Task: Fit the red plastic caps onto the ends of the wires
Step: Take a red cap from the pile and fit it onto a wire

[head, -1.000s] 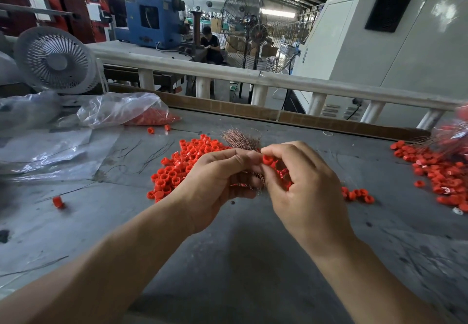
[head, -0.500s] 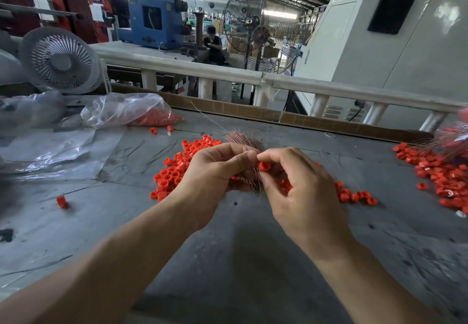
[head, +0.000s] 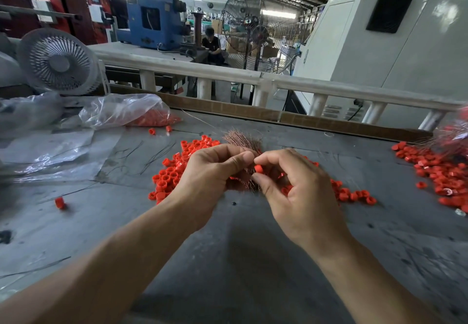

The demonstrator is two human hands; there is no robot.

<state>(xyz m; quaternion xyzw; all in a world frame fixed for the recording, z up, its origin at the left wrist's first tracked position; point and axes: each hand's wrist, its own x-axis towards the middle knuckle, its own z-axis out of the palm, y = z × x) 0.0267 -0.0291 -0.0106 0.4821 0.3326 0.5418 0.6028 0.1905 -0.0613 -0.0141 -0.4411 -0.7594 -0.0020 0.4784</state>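
My left hand (head: 210,171) is curled round the wire bundle (head: 243,141), thumb laid across toward the right. The copper strands fan out past my knuckles, long axis running away from me toward the far edge of the bench (head: 228,260), free tips pointing at the railing (head: 253,79). The lower end of the bundle shows below my thumb; the rest of it is hidden in the fist.

My right hand (head: 301,192) pinches one red cap (head: 258,168) between thumb and forefinger, other fingers loosely curled. The cap sits just right of the bundle, touching or nearly touching the strands; can't tell which, nor which way its open end faces.

Main cap pile (head: 172,174) lies on the bench left of the bundle and behind my hands, spilling out to the right of my right hand too. Second pile (head: 435,171) is well to the right of the bundle. One stray cap (head: 59,202) lies far left. Clear bag (head: 126,110) with more caps sits behind-left of the bundle, white fan (head: 58,61) beyond it.
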